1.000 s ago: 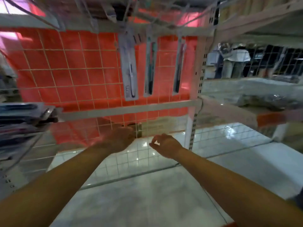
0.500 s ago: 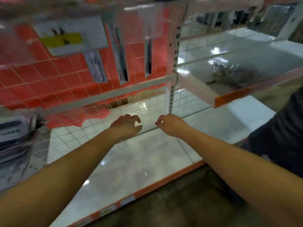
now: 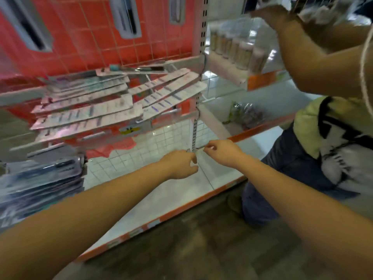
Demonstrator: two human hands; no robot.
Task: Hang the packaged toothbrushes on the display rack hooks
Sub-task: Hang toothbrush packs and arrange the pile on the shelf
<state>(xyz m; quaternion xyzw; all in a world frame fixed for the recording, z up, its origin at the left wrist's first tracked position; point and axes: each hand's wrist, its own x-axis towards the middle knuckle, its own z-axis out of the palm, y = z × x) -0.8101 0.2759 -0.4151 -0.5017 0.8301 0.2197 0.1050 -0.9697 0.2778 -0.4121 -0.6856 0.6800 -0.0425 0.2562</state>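
Observation:
Packaged toothbrushes (image 3: 125, 17) hang against the red grid backing of the display rack (image 3: 84, 43). Lower down, several packs sit in rows on hooks (image 3: 90, 110), their card backs facing up, with a second fan of packs (image 3: 167, 91) beside them. My left hand (image 3: 181, 164) and my right hand (image 3: 222, 152) meet at the foot of the rack's white slotted upright (image 3: 194, 128). My right fingers pinch a thin metal piece (image 3: 199, 147) at the post. My left fingers curl beside it; whether they grip it is unclear. Neither hand holds a toothbrush pack.
A loose pile of dark toothbrush packs (image 3: 40, 178) lies at the left. The white bottom shelf (image 3: 161, 195) has an orange front edge. Another person (image 3: 333, 138) crouches at the right, one arm (image 3: 302, 47) raised to the neighbouring shelf of bottles (image 3: 238, 49).
The view has swung down and to the right, bringing the rows of packs into sight. Both hands moved to the foot of the upright, and the right fingers have closed on the metal piece.

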